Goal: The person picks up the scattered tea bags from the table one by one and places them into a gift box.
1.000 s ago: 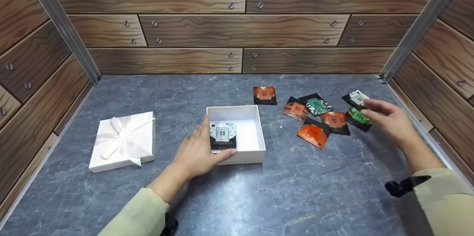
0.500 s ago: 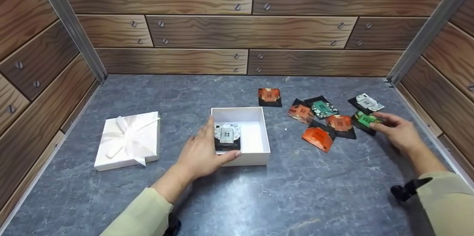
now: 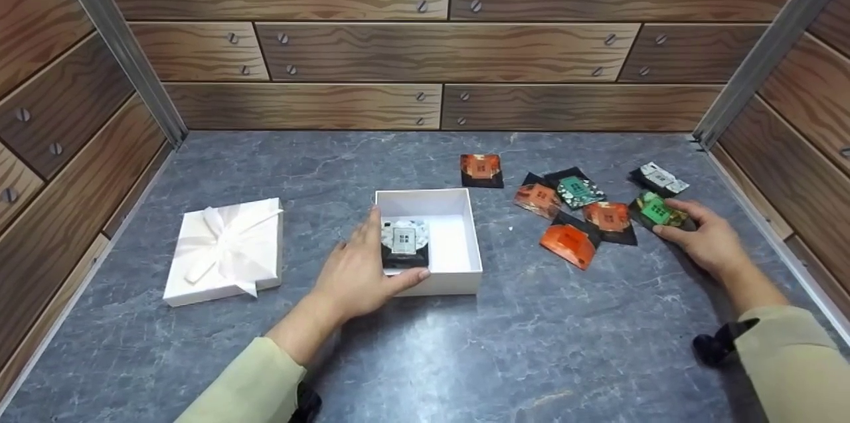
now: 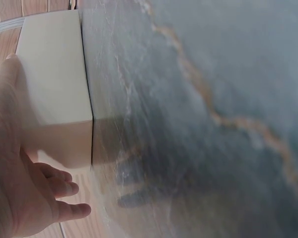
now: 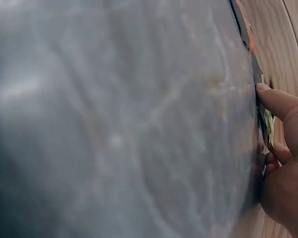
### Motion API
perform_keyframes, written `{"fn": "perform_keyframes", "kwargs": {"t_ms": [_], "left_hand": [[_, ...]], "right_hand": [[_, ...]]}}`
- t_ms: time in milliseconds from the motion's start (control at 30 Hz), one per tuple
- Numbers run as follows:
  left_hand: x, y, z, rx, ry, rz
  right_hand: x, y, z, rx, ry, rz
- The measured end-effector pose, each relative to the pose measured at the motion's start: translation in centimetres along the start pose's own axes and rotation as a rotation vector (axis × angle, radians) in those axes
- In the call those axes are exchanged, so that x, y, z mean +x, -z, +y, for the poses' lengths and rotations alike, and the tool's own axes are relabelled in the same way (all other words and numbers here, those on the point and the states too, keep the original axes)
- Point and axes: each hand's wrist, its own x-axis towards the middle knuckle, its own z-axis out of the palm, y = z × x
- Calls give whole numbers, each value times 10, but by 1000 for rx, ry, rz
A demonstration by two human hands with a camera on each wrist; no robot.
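Note:
At the right, my right hand (image 3: 710,237) pinches a green and black sachet (image 3: 657,209) by its right side, thumb at the near edge and fingers at the far edge. In the right wrist view the sachet's thin edge (image 5: 268,124) shows by the thumb. My left hand (image 3: 358,270) rests against the near left corner of an open white box (image 3: 455,282), fingers straight along its left wall and thumb across the front. Inside the box, on its left, lies a white and black sachet (image 3: 405,244). The left wrist view shows the box wall (image 4: 54,69) beside the thumb.
A white lid (image 3: 226,250) with a ribbon bow lies left of the box. Several sachets lie at the right: orange ones (image 3: 568,244), a teal one (image 3: 576,188) and a white one (image 3: 659,178). Wood-patterned walls (image 3: 372,51) enclose the grey marbled table (image 3: 505,343).
My right hand has come down from beside the white sachet onto the green one and taken hold of it, turning it slightly. The left hand stays at the box.

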Motion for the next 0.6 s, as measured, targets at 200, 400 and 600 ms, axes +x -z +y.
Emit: {"fn": "perform_keyframes", "kwargs": {"t_ms": [200, 400, 600], "left_hand": [[0, 0, 0, -4, -1, 2], [0, 0, 0, -7, -9, 15], [0, -1, 0, -15, -14, 26]], "right_hand": [[0, -1, 1, -35, 62, 27], [-1, -1, 2, -72, 49, 34], [-3, -1, 1, -72, 36, 20]]}}
